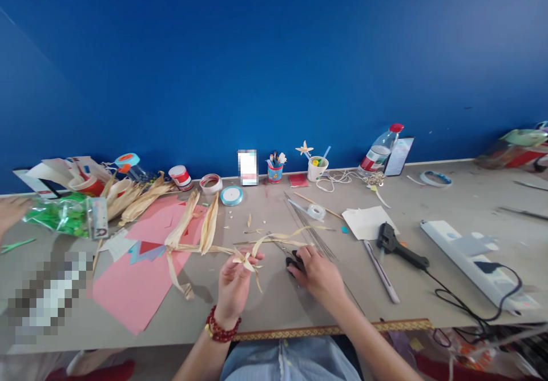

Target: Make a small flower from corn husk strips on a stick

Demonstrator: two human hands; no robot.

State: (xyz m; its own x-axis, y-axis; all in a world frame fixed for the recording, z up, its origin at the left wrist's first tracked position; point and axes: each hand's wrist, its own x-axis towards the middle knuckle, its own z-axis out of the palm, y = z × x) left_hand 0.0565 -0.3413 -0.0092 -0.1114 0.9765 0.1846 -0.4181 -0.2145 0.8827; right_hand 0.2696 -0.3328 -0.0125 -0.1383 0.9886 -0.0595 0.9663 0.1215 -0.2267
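Observation:
My left hand [234, 284], with red bead bracelets at the wrist, pinches a small flower of pale corn husk [245, 261] above the table. Thin husk strips trail from around it. Over to the right, my right hand [319, 269] is closed on the black handles of a pair of scissors [294, 264], whose blades lie low over the table, pointing away from me. Dried corn husks [209, 227] lie left of my hands on pink paper sheets [132, 289]. Thin wires [314, 232] lie just beyond my right hand.
A black glue gun [402, 247], a box cutter [382, 272] and a white power strip [466, 261] with a cord lie at the right. Along the blue wall stand a phone [248, 168], cups and a tilted bottle [379, 152]. Another person's hand [11, 212] shows at far left.

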